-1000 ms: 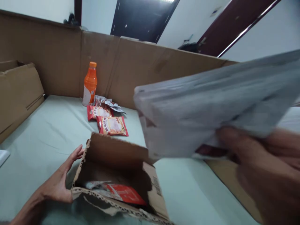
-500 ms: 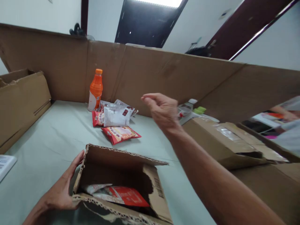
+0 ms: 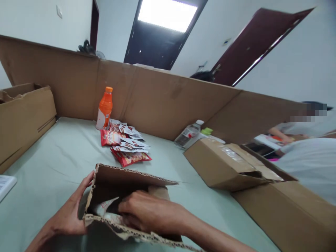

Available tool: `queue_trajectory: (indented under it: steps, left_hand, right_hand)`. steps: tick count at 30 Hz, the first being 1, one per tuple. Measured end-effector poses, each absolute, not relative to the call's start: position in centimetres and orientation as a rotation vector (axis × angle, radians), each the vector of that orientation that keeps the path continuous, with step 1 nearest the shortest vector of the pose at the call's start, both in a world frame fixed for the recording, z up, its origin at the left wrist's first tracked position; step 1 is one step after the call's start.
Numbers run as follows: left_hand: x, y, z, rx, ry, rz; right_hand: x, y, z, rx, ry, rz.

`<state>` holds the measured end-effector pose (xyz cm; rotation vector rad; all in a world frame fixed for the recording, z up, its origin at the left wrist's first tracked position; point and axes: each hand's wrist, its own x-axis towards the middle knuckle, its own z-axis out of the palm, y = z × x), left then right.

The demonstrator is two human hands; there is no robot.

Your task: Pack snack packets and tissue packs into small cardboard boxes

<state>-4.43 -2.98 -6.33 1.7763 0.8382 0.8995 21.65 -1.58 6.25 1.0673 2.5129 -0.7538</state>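
Observation:
An open cardboard box [image 3: 136, 175] with ragged edges stands tilted in front of me. My left hand [image 3: 69, 213] grips its left side, thumb at the near edge and fingers at the far corner. Down inside the box is my right hand [image 3: 144, 211], its fingers curled and their tips hidden. Beside those fingers a pale printed packet [image 3: 106, 206] shows in part. Beyond the box lies a pile of white sachets [image 3: 130, 144] on and between red snack packets, one at the back [image 3: 107, 137] and one nearer [image 3: 128, 159].
An orange drink bottle [image 3: 104, 109] stands behind the packets. A clear bottle [image 3: 189, 134] leans at the right, beside cardboard boxes [image 3: 215, 164]. Another carton [image 3: 23, 122] is at left, near a white device edge [image 3: 6, 185]. A cardboard wall [image 3: 162, 101] closes the back; a person sits far right.
My right hand has come down from above the table into the box, covering the red packet there. The white sachets have settled flat over the red packets. My left hand keeps its hold.

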Motion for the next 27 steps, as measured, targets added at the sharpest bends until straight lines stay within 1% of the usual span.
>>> queue_trajectory:
  steps: [2,5,6,10,14,17,20,24,25,26,27]
  left_hand:
    - [-4.4,-3.0,-6.5,1.779,0.849,0.91]
    - [-4.2,-3.2,-6.7,1.766,0.87,0.895]
    - [-4.1,-3.3,-6.7,1.764,0.878,0.889]
    - [-4.1,-3.2,-7.0,1.778,0.897,0.867]
    - [-4.6,-2.7,-7.7,1.815,0.913,0.863]
    - [-4.8,-2.4,-8.4,1.818,0.952,0.858]
    - [-4.6,-2.4,-8.5,1.773,0.987,0.85]
    - [-4.0,-2.7,-7.6,1.778,0.913,0.887]
    - [-3.9,-2.8,-7.4,1.779,0.9,0.888]
    - [-3.8,-2.8,-7.1,1.772,0.89,0.887]
    - [-3.7,-2.9,-6.8,1.76,0.884,0.884]
  right_hand:
    - [21.7,-1.7,6.8,0.99,2.517,-0.809]
    - [22.6,-2.0,7.6,1.011,2.563,-0.971]
    - [22.9,-2.1,7.6,1.041,2.571,-0.973]
    - [22.8,-2.3,5.8,1.031,2.562,-0.812]
    - [22.4,-2.1,4.2,1.079,2.634,-0.786]
    - [23.3,-2.5,5.2,1.165,2.758,-0.83]
    - [25.4,-3.6,8.1,1.365,2.988,-1.019]
    - [28.6,-3.0,12.1,1.913,3.119,-1.322]
    - [29.2,-2.1,12.7,2.07,3.139,-1.352]
    - [29.6,-0.9,13.2,2.219,3.175,-1.311]
    - [29.8,0.5,13.4,2.333,3.231,-1.178]
